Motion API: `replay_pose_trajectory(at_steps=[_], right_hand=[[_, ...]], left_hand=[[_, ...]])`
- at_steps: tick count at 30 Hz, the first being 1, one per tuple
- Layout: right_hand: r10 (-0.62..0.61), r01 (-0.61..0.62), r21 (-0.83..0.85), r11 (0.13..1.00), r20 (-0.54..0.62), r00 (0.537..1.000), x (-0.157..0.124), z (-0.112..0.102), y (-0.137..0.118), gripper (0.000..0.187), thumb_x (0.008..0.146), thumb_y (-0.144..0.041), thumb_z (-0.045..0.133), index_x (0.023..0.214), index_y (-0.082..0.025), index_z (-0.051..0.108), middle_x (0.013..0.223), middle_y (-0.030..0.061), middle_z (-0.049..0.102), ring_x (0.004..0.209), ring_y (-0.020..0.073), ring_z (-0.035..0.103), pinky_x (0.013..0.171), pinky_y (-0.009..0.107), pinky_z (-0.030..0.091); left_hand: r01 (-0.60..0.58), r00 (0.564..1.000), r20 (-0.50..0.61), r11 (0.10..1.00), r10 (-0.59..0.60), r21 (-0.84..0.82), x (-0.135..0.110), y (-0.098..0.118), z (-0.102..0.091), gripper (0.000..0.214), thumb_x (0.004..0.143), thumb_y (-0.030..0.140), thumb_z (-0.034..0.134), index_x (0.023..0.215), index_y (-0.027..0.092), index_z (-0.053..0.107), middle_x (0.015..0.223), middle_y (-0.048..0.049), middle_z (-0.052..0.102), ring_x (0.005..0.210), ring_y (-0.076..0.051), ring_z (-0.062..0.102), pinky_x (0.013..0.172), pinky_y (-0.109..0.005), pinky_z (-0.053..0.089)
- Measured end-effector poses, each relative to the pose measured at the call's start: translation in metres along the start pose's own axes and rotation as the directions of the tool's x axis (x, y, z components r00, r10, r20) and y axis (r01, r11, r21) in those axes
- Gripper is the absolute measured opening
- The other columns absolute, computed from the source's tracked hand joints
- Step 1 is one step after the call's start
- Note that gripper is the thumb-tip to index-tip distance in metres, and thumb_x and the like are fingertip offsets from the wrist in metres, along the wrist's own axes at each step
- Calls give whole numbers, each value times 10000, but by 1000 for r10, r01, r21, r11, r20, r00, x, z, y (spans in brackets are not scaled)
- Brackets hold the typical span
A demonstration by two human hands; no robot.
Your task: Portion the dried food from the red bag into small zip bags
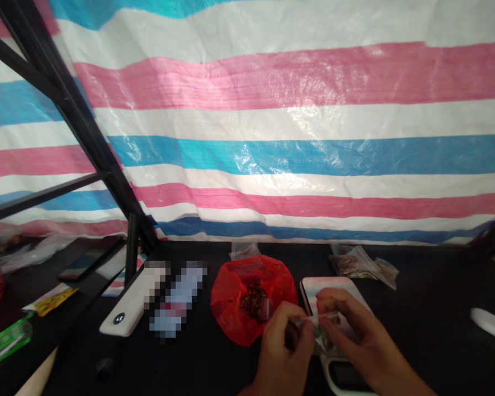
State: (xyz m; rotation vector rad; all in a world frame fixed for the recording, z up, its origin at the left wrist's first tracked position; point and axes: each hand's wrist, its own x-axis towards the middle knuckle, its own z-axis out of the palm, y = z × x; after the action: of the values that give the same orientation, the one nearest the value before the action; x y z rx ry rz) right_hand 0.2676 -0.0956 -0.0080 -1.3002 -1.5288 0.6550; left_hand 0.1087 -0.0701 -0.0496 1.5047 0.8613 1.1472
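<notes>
My left hand (282, 344) and my right hand (352, 330) are together at the lower middle, both pinching a small clear plastic bag (319, 329) between them. They hover over a small white scale (338, 294) with a shiny top plate. Just left of my hands an open red plastic bag (231, 297) holds dark brown pieces (252, 301). What the small bag holds is hard to make out.
Several small filled clear bags (361, 264) lie behind the scale. A white power bank (127, 311) and a blurred-out object (177, 302) lie to the left, beside a black metal frame (107, 159). A white object (490, 324) sits at the right edge. A striped tarp (297, 132) hangs behind.
</notes>
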Motion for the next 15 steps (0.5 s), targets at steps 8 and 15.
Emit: replay_pose_trajectory(at_steps=[8,15], right_hand=[[13,-13,5,1000,0,1000,5,1,-11,157,810,-380,736,753,-241,689,733,21,692,666,173,679,616,213,572],[-2,4,7,1000,-213,977,18,-18,0,326,678,-533,847,695,-236,713,781,55,725,721,232,691,636,288,592]], left_hand=[[-225,971,-95,973,220,-50,2,-6,1,383,931,478,644,707,167,648,722,-39,644,661,-137,571,618,-233,414],[-154,986,-79,985,148,-78,0,-7,3,357,968,507,570,915,187,720,843,-66,694,722,-156,615,642,-245,437]])
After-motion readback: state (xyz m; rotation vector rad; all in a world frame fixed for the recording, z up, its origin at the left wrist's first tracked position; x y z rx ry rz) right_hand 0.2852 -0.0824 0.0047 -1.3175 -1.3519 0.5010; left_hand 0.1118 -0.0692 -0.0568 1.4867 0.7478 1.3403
